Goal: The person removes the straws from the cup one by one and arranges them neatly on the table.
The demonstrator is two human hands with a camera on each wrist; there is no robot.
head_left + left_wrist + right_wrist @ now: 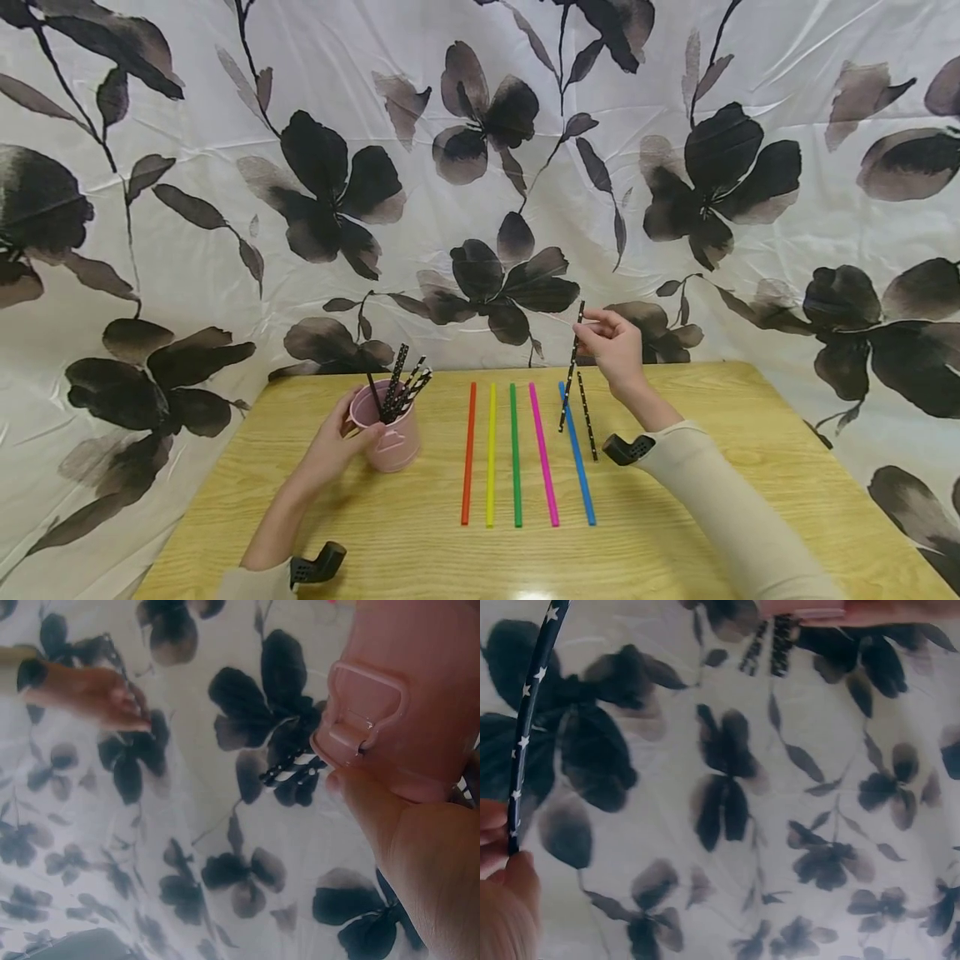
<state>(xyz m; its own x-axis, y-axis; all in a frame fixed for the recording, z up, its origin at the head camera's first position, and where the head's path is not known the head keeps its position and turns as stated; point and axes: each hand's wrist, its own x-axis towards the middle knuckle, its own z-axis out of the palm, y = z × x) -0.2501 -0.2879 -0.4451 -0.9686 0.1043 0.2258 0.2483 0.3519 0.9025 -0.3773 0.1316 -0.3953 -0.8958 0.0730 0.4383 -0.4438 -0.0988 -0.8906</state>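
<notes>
Head view: on a wooden table (pixel 420 562), your left hand (pixel 337 442) grips the pink bucket (pixel 393 450), which holds several black-and-white straws (pixel 397 375). Your right hand (pixel 615 346) pinches a dark straw (pixel 572 367) near its upper end; its lower part crosses in front of the blue straw (pixel 577 454) — whether they touch, you cannot tell. A second dark straw (pixel 587 417) lies just right of the blue one; pink, green, yellow and red straws lie further left.

Left wrist view: your thumb presses the bucket near its handle, patterned straw tips showing past the rim.

Right wrist view: thumb and fingertips close on one end of the star-printed straw. The step in hand seems to be handling one straw singly; the next move probably calls for a steady pinch — clear of neighbouring straws — and a steady bucket.
</notes>
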